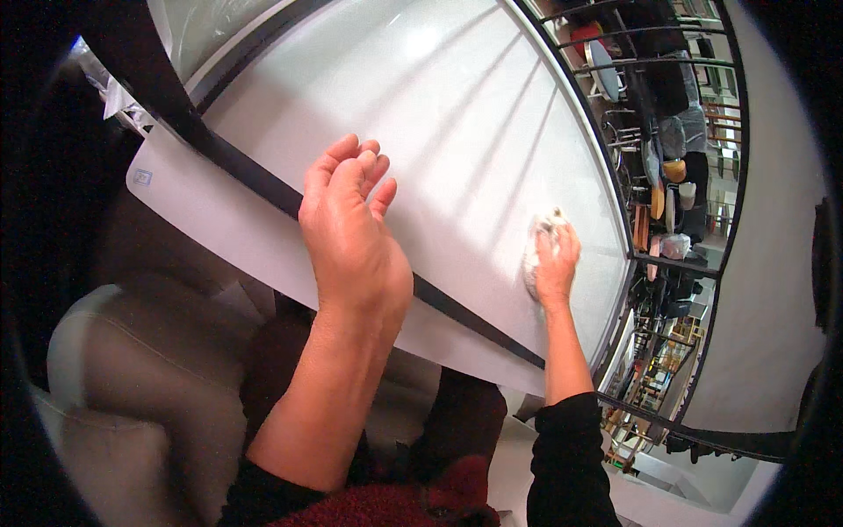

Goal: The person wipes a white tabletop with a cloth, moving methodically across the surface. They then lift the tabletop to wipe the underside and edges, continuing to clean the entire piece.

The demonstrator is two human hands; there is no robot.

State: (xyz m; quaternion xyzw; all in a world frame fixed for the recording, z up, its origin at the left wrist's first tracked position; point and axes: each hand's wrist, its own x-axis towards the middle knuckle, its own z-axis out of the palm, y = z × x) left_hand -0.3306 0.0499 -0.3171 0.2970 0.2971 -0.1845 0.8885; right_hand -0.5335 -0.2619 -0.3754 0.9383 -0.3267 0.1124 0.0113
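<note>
A white cloth (531, 263) is bunched under my right hand (557, 257), which presses it against the right part of a smooth white panel (448, 132) with a black frame. The cloth is partly covered by the fingers and slightly blurred. My left hand (349, 217) is raised in front of the frame's black bar, its fingers loosely curled and apart, with nothing visible in it. Soft shadow stripes and a bright glare lie across the panel.
Along the near side of the black bar (257, 181) runs a white ledge (217, 211) with a small printed sticker. A grey upholstered seat (151, 349) stands at lower left. Past the panel, a black-framed opening (743, 158) shows many chairs and stools. Clear plastic wrap (118, 99) lies at upper left.
</note>
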